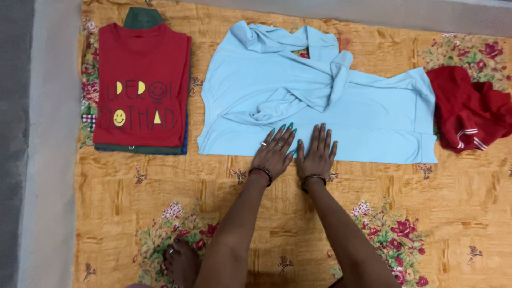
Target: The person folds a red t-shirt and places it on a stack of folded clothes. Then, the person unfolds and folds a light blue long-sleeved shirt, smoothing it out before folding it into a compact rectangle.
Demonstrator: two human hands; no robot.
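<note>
Floor covering: orange floral sheet, grey floor at frame left.
Hands: left hand and right hand flat, fingers spread, pressing the light blue shirt at centre.
Upper left: folded red T-shirt stack.
Right edge: crumpled red garment.

Pretty plain setting here. Most of the view is taken up by an orange floor mat, printed with a wood-plank pattern and dotted with clusters of red and pink flowers with green leaves. Bare grey floor is seen along the left edge and across the top, with a darker grey strip at the far left. Everything is lit evenly and softly, with hardly any shadows cast. No walls, windows or furniture are shown.
</note>
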